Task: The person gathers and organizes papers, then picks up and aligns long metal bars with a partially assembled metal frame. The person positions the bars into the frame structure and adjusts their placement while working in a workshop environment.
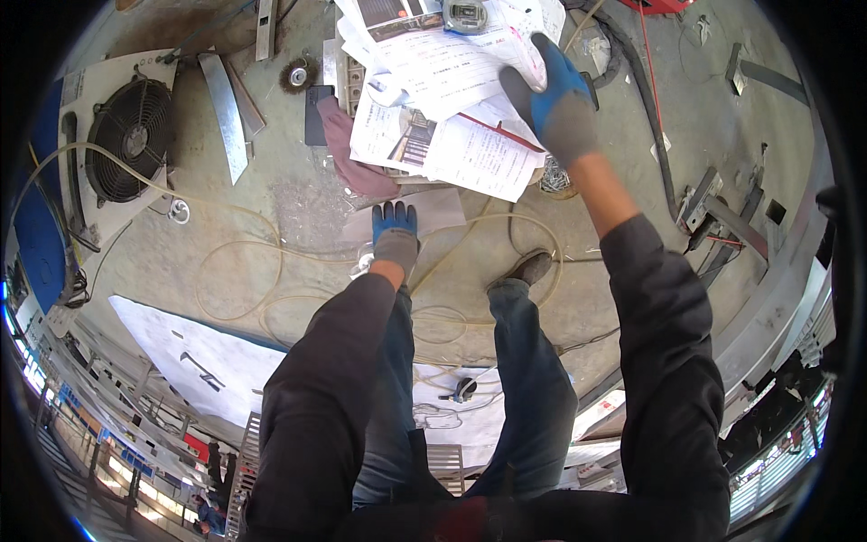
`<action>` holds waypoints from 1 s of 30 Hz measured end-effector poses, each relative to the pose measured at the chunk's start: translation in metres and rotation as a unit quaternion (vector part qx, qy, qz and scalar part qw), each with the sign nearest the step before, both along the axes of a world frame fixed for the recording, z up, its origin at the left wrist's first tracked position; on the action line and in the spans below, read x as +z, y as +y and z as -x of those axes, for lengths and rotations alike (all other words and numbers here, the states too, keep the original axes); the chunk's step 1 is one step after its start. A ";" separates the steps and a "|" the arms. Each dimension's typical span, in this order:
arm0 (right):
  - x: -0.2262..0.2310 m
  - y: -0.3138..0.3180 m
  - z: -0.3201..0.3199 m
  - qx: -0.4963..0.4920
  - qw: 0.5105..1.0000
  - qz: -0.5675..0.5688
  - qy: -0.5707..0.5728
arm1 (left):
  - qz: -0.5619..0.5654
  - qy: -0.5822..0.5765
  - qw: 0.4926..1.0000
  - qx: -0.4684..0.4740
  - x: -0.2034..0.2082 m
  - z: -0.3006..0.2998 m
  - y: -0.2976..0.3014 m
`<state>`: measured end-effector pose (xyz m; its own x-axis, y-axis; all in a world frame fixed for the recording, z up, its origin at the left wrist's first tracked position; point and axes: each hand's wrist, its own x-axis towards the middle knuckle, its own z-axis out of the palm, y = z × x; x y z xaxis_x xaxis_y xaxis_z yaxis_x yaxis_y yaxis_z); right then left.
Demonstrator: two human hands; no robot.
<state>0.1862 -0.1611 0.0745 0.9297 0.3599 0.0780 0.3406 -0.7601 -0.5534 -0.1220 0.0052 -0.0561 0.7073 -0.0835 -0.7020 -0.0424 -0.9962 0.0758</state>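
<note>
My right hand (558,101), in a blue and grey work glove, is at the right edge of a loose pile of printed papers (452,77). A curled sheet edge with pink marks sits between its thumb and fingers. My left hand (395,233), gloved alike, lies palm down with fingers stretched out on a flat, pale brown sheet (441,208) below the pile. A tape measure (465,15) rests on top of the papers. Across the lower pages lies a thin red stick-like thing (502,132). A dull pink cloth (354,154) is tucked against the pile's left side.
A dark phone-like slab (317,116) and a round wire brush (298,76) lie left of the papers. Farther left stands a machine with a black fan (134,138). A yellowish hose (275,262) loops over the floor near my feet. Metal pieces (713,203) and cables lie right.
</note>
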 end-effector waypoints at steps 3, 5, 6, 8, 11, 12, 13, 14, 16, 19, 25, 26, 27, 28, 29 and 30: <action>-0.004 0.035 -0.033 0.042 0.998 0.042 -0.014 | 0.012 0.074 0.997 0.020 -0.018 -0.012 0.009; -0.014 0.070 -0.053 0.046 0.990 0.110 -0.071 | 0.048 0.015 0.998 0.045 0.004 -0.023 0.022; -0.020 0.082 -0.060 0.049 0.985 0.131 -0.099 | 0.062 0.008 0.996 0.061 0.028 -0.028 0.024; -0.032 0.097 -0.070 0.067 0.971 0.225 -0.039 | 0.073 0.004 0.995 0.067 0.096 -0.041 0.046; -0.037 0.101 -0.071 0.061 0.969 0.239 -0.005 | 0.239 -0.068 0.957 0.148 0.217 -0.074 0.127; -0.030 0.096 -0.072 0.054 0.973 0.225 -0.002 | 0.306 -0.012 0.889 0.340 0.253 -0.090 0.157; -0.019 0.091 -0.068 0.023 0.982 0.185 -0.028 | 0.396 -0.068 0.794 0.456 0.274 -0.109 0.173; -0.004 0.083 -0.067 -0.021 0.996 0.084 -0.005 | 0.472 -0.113 0.661 0.572 0.287 -0.129 0.184; 0.036 0.065 -0.071 -0.105 0.986 -0.089 0.089 | 0.479 -0.179 0.684 0.521 0.279 -0.181 0.194; 0.084 0.036 -0.078 -0.183 0.943 -0.266 0.078 | 0.464 -0.145 0.677 0.553 0.209 -0.257 0.167; 0.019 0.082 -0.049 0.031 0.996 0.078 -0.037 | 0.304 -0.134 0.784 0.525 0.081 -0.295 0.123; 0.000 0.086 -0.041 0.043 0.989 0.143 0.015 | 0.294 -0.129 0.780 0.538 0.085 -0.283 0.124; -0.015 0.090 -0.038 0.070 0.978 0.190 0.046 | 0.301 -0.199 0.782 0.509 0.096 -0.270 0.123; -0.024 0.089 -0.033 0.082 0.976 0.187 0.080 | 0.265 -0.247 0.786 0.501 0.113 -0.254 0.119; -0.030 0.089 -0.027 0.063 0.991 0.112 0.047 | 0.253 -0.311 0.783 0.476 0.135 -0.227 0.106; -0.034 0.081 -0.023 0.047 0.994 0.079 0.052 | 0.257 -0.399 0.772 0.423 0.157 -0.200 0.090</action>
